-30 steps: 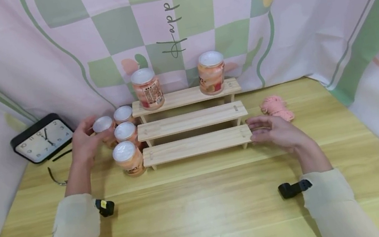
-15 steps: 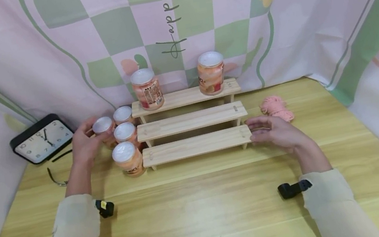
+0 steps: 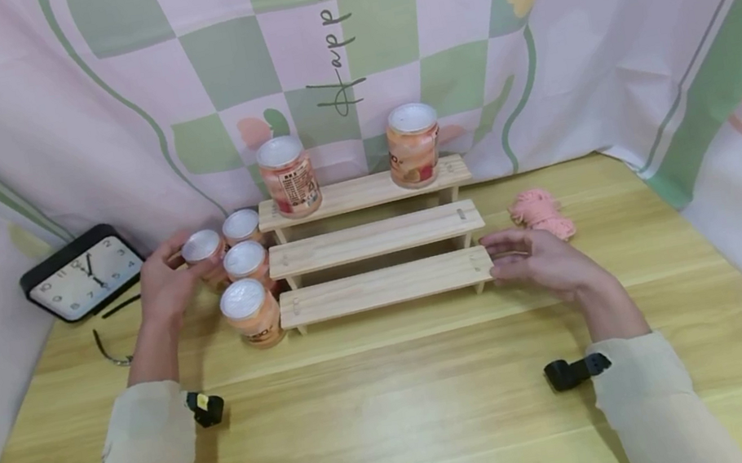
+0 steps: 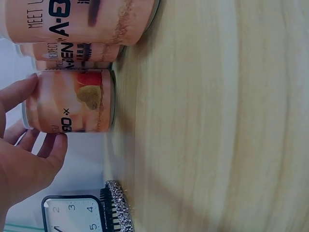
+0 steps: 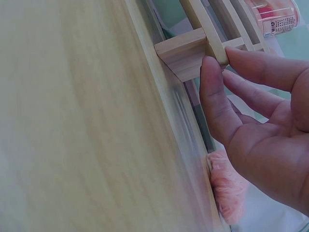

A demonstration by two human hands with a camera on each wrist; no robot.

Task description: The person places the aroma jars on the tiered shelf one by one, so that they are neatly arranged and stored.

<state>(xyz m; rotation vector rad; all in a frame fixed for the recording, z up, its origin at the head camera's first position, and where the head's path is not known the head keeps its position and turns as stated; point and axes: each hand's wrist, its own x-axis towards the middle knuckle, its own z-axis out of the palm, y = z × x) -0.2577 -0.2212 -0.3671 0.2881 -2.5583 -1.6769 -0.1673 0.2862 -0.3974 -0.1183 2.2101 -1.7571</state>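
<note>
At the left of the head view, my left hand (image 3: pixel 166 284) grips a peach-coloured can (image 3: pixel 203 249) with a pale top, thumb on one side and fingers on the other. The left wrist view shows that can (image 4: pixel 72 101) standing upright on the table. More cans of the same kind (image 3: pixel 252 310) are packed right beside it. My right hand (image 3: pixel 541 259) pinches the right end of the lowest board of a three-step wooden shelf (image 3: pixel 384 287). Thumb and forefinger meet the board's corner (image 5: pixel 217 50) in the right wrist view.
Two matching cans, one left (image 3: pixel 290 179) and one right (image 3: pixel 415 149), stand on the top step. Pink yarn (image 3: pixel 541 214) lies right of the shelf. A black-framed clock (image 3: pixel 83 272) leans at the far left, near a glittery, black-toothed item (image 4: pixel 116 205). A checkered curtain (image 3: pixel 308 44) hangs behind.
</note>
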